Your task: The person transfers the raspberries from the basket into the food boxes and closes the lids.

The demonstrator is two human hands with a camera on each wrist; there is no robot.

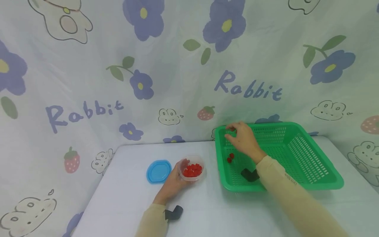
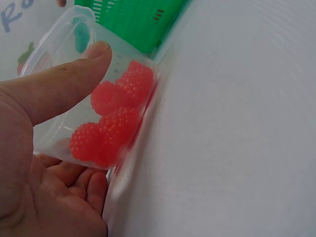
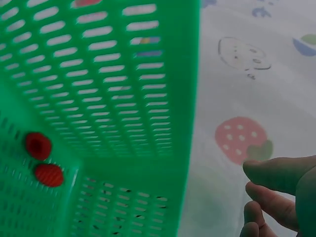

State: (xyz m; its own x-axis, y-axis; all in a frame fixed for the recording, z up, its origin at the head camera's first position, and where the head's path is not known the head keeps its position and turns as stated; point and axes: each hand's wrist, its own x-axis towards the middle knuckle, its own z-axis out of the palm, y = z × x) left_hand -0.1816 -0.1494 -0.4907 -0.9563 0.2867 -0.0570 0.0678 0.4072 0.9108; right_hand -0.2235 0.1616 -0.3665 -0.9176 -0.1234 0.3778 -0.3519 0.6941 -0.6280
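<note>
My left hand (image 1: pixel 174 180) grips a clear plastic container (image 1: pixel 191 158) on the table, its thumb (image 2: pixel 74 81) along the side wall and fingers curled on the opposite side. Several red raspberries (image 2: pixel 116 131) lie at the bottom of the container. Above the left part of a green basket (image 1: pixel 221 164) is my right hand (image 1: pixel 243 140), fingers bent and spread from the thumb. In the right wrist view, its fingertips (image 3: pixel 254 190) are beyond the basket's rim, with no object visible between them. Two raspberries (image 3: pixel 43 160) lie in the basket near its left wall.
A blue lid (image 1: pixel 159 171) lies flat on the white table (image 1: pixel 118 197), left of the container. Behind the table hangs a cloth (image 1: pixel 174 82) printed with flowers and rabbits. The large basket takes up the table's right side, close to the cloth.
</note>
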